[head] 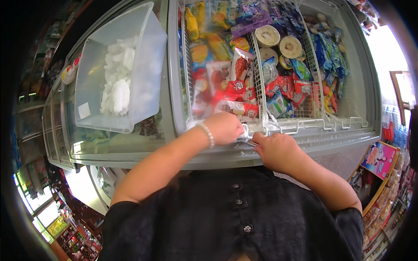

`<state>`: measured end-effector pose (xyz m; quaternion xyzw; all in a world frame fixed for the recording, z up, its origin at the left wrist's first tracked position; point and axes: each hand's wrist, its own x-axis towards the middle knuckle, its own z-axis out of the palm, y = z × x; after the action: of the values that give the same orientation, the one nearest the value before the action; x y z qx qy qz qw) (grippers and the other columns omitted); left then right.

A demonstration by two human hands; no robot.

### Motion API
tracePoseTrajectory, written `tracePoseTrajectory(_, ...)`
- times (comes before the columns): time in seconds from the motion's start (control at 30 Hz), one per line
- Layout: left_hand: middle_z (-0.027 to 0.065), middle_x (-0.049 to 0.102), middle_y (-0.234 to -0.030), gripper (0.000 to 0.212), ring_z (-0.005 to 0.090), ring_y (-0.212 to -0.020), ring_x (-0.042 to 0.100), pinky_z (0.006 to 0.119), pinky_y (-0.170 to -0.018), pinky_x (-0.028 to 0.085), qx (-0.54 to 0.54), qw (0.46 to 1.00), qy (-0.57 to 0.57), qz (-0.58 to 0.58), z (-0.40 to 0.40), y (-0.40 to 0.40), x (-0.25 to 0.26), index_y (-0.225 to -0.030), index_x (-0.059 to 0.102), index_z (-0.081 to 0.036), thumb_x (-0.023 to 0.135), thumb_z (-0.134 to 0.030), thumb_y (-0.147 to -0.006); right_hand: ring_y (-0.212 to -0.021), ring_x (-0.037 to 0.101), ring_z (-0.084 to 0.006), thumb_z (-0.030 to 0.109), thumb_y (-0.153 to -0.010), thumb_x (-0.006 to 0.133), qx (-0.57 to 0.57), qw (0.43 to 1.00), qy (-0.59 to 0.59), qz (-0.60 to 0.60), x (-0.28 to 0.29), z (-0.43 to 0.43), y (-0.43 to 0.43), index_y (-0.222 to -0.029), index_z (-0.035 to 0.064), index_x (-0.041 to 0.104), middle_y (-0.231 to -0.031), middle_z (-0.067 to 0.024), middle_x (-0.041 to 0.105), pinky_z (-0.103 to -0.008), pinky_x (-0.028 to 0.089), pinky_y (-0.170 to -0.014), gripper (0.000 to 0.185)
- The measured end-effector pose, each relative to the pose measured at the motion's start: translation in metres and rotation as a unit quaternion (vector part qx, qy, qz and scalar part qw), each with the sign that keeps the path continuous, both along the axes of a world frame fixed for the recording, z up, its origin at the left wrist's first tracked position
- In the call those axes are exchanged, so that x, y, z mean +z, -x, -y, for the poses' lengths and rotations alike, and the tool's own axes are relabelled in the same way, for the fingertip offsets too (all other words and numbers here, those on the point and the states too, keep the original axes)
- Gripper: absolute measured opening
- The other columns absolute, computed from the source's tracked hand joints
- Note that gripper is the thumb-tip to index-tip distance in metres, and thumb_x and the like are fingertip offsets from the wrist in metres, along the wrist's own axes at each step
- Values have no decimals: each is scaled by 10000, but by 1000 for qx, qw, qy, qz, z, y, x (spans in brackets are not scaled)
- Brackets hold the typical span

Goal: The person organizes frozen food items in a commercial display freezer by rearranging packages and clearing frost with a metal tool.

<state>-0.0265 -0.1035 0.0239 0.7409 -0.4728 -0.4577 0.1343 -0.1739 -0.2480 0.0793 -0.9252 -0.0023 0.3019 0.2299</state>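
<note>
In the head view, a chest freezer [326,148] lies before me, its right part uncovered. My left hand [225,129], with a beaded bracelet, is curled at the freezer's near inner edge beside a white wire basket hook [247,130]; whether it grips anything is hidden. Close to its right, my right hand [279,151] pinches a thin flat object [252,143] over the frosty edge. Wire baskets [258,71] beyond the hands hold wrapped ice creams [243,63] and round lidded tubs [290,47]. Frost [271,122] clings along their near ends.
A translucent plastic bin [147,75] with chunks of frost or ice [120,94] stands on the freezer's glass lid [153,138] at left. Blue-wrapped ice creams [329,58] fill the right compartment. A snack rack [375,182] stands at lower right.
</note>
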Motion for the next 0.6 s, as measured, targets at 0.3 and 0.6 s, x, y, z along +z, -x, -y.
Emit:
tracePoseTrajectory(0.3, 219, 618, -737, 322, 392, -688, 584, 474, -691, 466, 19, 997, 49, -48, 3, 3, -18, -688, 619, -15, 488, -261, -850, -723, 677, -340, 176, -870, 534, -72, 995, 66, 16, 4, -32, 6, -1034, 59, 498, -757, -164, 673, -416, 533, -635, 205)
tracePoseTrajectory(0.6, 221, 639, -776, 262, 379, -716, 618, 454, -707, 489, 49, 997, 56, -15, 5, 8, -24, -726, 673, -29, 534, -242, -786, -724, 650, -356, 256, -903, 542, -189, 974, 125, 18, 0, -66, 28, -1021, 94, 514, -736, -156, 654, -461, 503, -641, 203)
